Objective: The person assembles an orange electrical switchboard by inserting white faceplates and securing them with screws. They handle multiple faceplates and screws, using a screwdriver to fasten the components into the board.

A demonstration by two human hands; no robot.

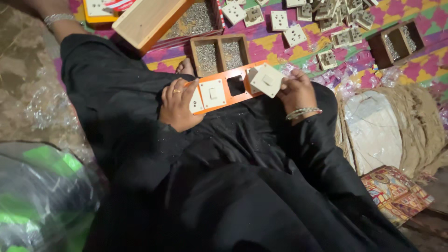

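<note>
My left hand [178, 105] has its fingers curled closed around the left end of an orange frame [227, 87], thumb on top near the white piece at that end, a ring showing on one finger. My right hand [296, 91] is closed in a pinch on a white switch plate [266, 79], held tilted over the right end of the frame so that it hides that end; whether the plate actually touches the frame there I cannot tell. The frame lies across my lap, slanting up to the right, with one white switch [213, 93] already seated in a cut-out just beside my left hand and an open square cut-out [236, 86] between that switch and the plate I am holding. Bangles circle my right wrist. Below both hands spreads the black garment [224, 177] covering my legs. Just beyond the frame, touching my bare toes, stands a small wooden tray [219, 52] with two compartments of tiny screws. Further out on the patterned mat [280, 44] lie many loose white socket plates [295, 34], a second dark wooden tray [396, 44] to the right, and a larger wooden box [149, 18] at the top left. A burlap sack [420, 121] sits to my right.
</note>
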